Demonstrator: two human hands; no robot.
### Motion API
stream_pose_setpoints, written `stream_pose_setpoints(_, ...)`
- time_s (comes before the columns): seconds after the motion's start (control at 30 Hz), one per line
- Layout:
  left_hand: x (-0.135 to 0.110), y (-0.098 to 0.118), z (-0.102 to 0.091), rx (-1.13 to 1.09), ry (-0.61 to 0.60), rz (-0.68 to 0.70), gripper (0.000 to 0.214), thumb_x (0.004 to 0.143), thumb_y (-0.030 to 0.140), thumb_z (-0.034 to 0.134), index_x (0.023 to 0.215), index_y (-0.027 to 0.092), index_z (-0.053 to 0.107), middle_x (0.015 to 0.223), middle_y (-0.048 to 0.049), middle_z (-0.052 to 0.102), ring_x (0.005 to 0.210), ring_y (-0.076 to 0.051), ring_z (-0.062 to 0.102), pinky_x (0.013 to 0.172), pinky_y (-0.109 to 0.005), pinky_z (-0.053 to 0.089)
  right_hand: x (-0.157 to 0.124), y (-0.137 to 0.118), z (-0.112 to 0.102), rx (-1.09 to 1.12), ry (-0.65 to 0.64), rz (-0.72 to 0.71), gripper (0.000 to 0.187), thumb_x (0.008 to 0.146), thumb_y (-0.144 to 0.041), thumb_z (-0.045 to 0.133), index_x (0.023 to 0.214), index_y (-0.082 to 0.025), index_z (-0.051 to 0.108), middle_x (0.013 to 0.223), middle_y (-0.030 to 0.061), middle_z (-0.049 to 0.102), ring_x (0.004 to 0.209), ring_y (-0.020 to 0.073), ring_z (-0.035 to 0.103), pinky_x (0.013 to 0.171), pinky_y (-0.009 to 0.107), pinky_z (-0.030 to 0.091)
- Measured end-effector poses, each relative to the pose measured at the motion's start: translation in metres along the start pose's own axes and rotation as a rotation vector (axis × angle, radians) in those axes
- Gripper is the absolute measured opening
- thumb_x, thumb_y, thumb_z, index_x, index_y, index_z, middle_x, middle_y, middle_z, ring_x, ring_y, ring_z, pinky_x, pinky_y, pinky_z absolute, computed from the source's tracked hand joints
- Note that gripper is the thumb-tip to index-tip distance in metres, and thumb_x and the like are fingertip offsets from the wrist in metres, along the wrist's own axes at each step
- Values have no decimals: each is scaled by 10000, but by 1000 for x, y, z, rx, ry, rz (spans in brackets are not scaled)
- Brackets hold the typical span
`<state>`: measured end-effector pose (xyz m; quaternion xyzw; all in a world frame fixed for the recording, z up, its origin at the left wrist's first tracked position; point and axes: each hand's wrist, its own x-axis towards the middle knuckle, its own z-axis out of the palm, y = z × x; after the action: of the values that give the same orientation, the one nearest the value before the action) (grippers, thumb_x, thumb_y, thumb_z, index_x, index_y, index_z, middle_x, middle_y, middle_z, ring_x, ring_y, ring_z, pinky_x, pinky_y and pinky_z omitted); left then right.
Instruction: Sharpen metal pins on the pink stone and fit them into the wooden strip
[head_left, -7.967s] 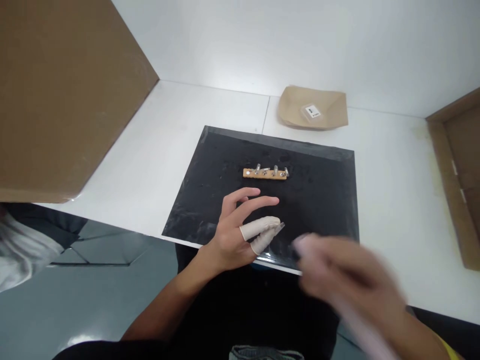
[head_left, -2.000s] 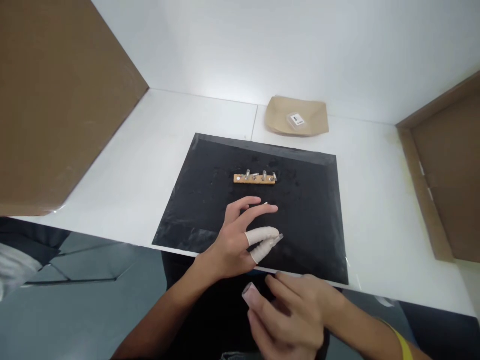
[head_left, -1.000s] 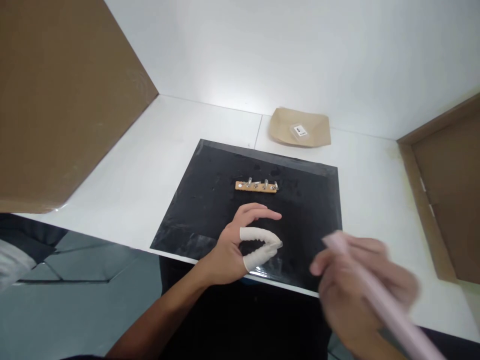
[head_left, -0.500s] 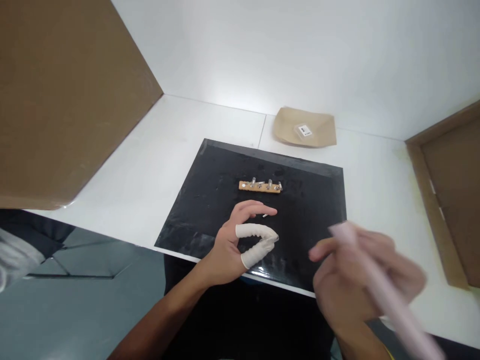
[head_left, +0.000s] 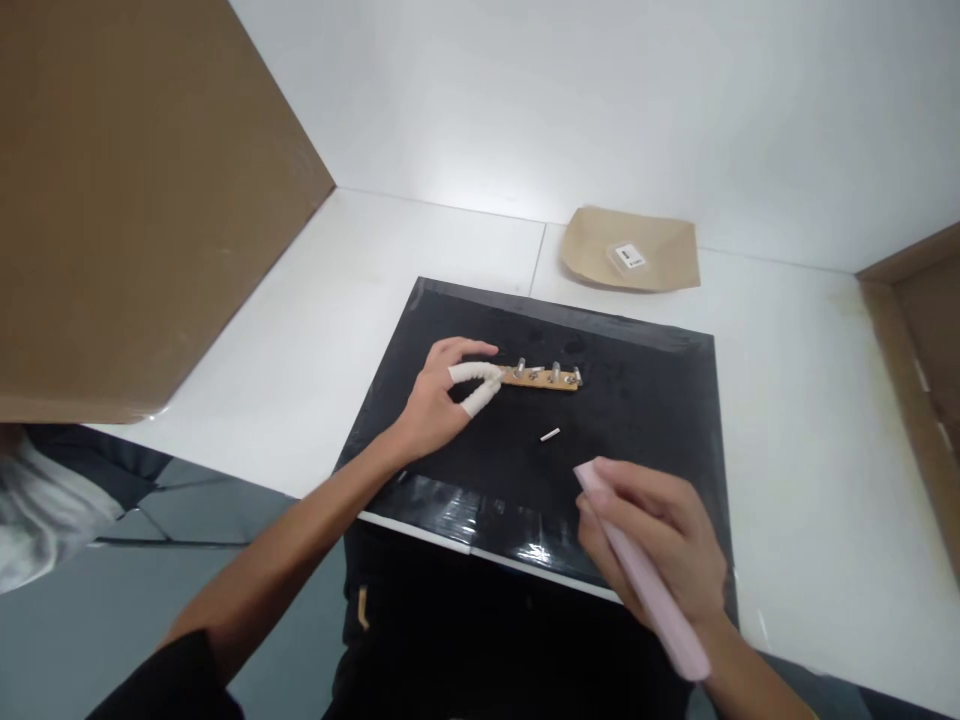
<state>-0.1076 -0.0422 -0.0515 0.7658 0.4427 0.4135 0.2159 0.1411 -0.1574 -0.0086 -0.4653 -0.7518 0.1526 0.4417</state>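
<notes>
White bench (head_left: 795,420) carries a black mat (head_left: 645,410). On it lies a wooden strip (head_left: 541,382) bearing small clear pieces (head_left: 556,372). Grip of the left hand (head_left: 439,400) is together at the strip's left end; whether anything sits within cannot be told. Right hand (head_left: 667,530) is clamped around a pink stick (head_left: 667,610). Small white rod (head_left: 550,435) lies between the hands.

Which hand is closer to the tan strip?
Left. The left hand is at the left end of the tan strip; the right hand is apart from it, lower right.
</notes>
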Motion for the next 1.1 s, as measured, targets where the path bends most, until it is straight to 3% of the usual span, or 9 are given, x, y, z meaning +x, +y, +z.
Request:
stream_pose_setpoints(0.1, 18, -20, 0, 54, -121, 1, 91, 948, 243, 704, 987, 225, 784, 1280, -87, 725, 1250, -268, 567, 1113, -517, 430, 3, 3, 8, -83, 68, -117, 266, 852, -60, 745, 1066, -216, 734, 1081, 87, 750, 807, 159, 758, 687, 235, 655)
stream_pose_setpoints(0.2, 23, -23, 4, 129, -207, -27, 95, 951, 230, 694, 982, 232, 784, 1314, -83, 719, 1292, -292, 541, 1121, -564, 358, 0, 6, 21, -77, 37, -261, 209, 856, -28, 726, 1032, -141, 720, 1059, 129, 741, 805, 147, 757, 670, 201, 638)
stream_pose_setpoints(0.37, 21, -20, 4, 205, -304, -65, 96, 961, 244, 700, 1016, 246, 779, 1391, -77, 689, 1356, -327, 493, 1105, -588, 298, -12, 9, 35, -49, 28, -227, 205, 854, -5, 718, 1018, -127, 709, 1047, 133, 741, 787, 141, 755, 651, 192, 633)
stream_pose_setpoints(0.6, 22, -16, 3, 257, -287, -115, 59, 952, 263, 726, 976, 252, 779, 1394, -57, 690, 1368, -304, 492, 1130, -537, 292, -22, 11, 44, -10, 22, -187, 223, 859, -8, 711, 1036, -145, 707, 1025, 128, 738, 765, 145, 754, 648, 201, 635)
stream_pose_setpoints(0.87, 20, -21, 6, 282, -251, -121, 57, 931, 271, 757, 980, 246, 772, 1396, -59, 687, 1372, -313, 500, 1134, -552, 316, -32, 9, 46, 25, -1, -174, 247, 853, 10, 702, 1042, -149, 694, 1018, 121, 726, 725, 139, 743, 606, 204, 622)
stream_pose_setpoints(0.97, 22, -22, -1, 227, -305, -118, 247, 925, 269, 758, 1171, 262, 734, 1484, -82, 625, 1407, -324, 468, 1150, -583, 333, -37, 12, 43, 44, -3, -148, 275, 849, 19, 710, 1069, -145, 691, 1047, 126, 713, 732, 132, 736, 623, 212, 624)
stream_pose_setpoints(1.1, 19, -18, -20, 197, -397, -140, 604, 895, 303, 789, 1454, 315, 560, 1621, -94, 482, 1496, -359, 358, 1208, -659, 269, -44, 17, 38, 43, -4, -124, 259, 868, 12, 704, 1070, -149, 681, 1083, 127, 698, 746, 121, 733, 646, 213, 626)
